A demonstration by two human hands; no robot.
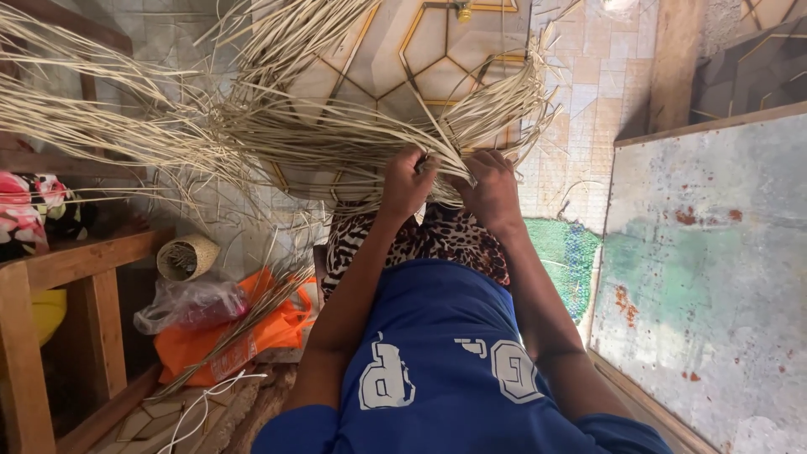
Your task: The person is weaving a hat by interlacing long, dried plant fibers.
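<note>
A partly woven basket of pale straw strips (336,134) rests on my lap, with long loose strands fanning out to the left and upward. My left hand (406,183) grips strands at the woven edge near the middle. My right hand (492,189) pinches strands right beside it, the two hands almost touching. Below them lie a leopard-print cloth (437,240) over my knees and my blue shirt (445,353).
A small finished woven basket (187,256) lies at the left by a wooden bench (80,277). An orange plastic bag (269,332) and a clear bag (189,304) hold a bundle of straw. A rusty painted metal sheet (714,269) fills the right side.
</note>
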